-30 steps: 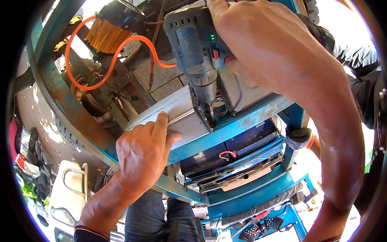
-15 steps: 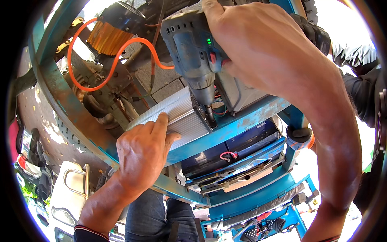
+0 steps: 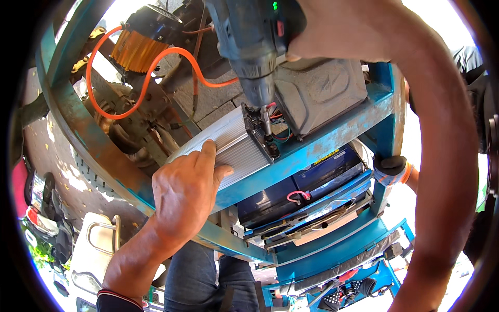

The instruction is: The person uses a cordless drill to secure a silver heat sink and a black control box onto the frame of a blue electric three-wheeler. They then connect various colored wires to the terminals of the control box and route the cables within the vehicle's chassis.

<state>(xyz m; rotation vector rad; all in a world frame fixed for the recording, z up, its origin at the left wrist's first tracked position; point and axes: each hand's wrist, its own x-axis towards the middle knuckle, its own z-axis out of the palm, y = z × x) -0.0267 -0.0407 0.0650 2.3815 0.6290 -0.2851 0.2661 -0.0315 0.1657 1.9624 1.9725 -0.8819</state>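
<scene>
My right hand (image 3: 345, 28) is wrapped round the grip of a cordless drill driver (image 3: 252, 57), lit by small green lights. Its bit (image 3: 266, 122) points down beside the dark end plate of a silver finned metal box (image 3: 241, 158); whether the tip touches anything I cannot tell. Dark connectors and thin coloured wires show at that end plate. On top of the finned box lies my left hand (image 3: 184, 182), index finger and thumb apart. The box rests against a blue metal frame rail (image 3: 312, 145).
An orange cable (image 3: 179, 51) loops from a motor with copper-coloured fins (image 3: 138, 49). A grey plastic cover (image 3: 322, 93) sits right of the drill. Dark batteries (image 3: 301, 184) lie below the rail. Another person's gloved hand (image 3: 392, 171) is at the frame on the right.
My right hand and the drill have risen, and the bit has left the near corner of the finned box's end plate. My left hand has stayed on the box.
</scene>
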